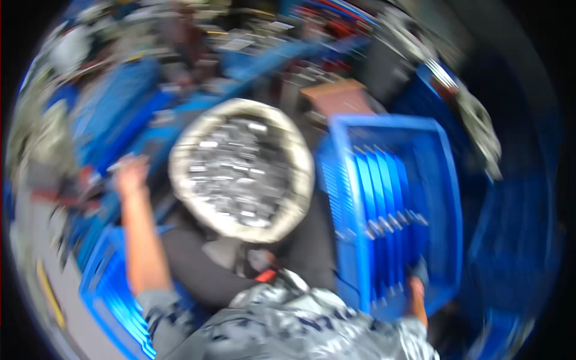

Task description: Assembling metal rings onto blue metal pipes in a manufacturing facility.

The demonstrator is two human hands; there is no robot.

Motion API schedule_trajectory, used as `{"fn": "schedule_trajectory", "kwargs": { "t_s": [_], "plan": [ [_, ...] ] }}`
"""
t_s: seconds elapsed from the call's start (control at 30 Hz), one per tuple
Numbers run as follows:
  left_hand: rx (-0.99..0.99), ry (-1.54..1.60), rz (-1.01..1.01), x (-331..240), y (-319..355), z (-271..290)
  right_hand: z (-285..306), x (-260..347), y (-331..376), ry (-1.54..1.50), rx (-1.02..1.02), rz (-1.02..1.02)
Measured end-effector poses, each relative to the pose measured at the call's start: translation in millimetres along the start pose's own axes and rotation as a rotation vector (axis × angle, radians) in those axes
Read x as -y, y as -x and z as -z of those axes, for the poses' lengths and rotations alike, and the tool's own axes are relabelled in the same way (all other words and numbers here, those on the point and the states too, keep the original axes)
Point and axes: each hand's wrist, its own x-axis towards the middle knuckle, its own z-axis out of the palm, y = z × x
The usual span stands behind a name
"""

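My left hand is stretched forward beside a blue bench-like surface at the left; motion blur hides its fingers and anything in them. Low on the right, my right hand reaches into a blue plastic crate, close to the lower end of a row of thin blue panels. A dark grey patch covers its fingertips, and its grip is unclear. Between my arms, over my legs, sits a round container with a thick pale rim. Many small shiny metal pieces fill it.
Another blue crate with blue panels stands low on the left, beside my left forearm. A brown box-like block is just beyond the right crate. Blurred blue machinery and clutter fill the far side. More blue crates show dimly at the right.
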Motion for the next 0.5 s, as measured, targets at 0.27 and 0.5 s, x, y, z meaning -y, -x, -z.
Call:
{"fn": "schedule_trajectory", "kwargs": {
  "t_s": [0.27,0.5],
  "plan": [
    [-0.444,-0.156,0.443,3.1,124.9,-21.1,24.8,-160.3,11.0,0.417,-0.01,-0.389],
    [-0.451,-0.637,0.565,-26.2,267.9,8.2,-41.3,-342.3,51.2,0.306,0.056,-0.356]
  ]
}}
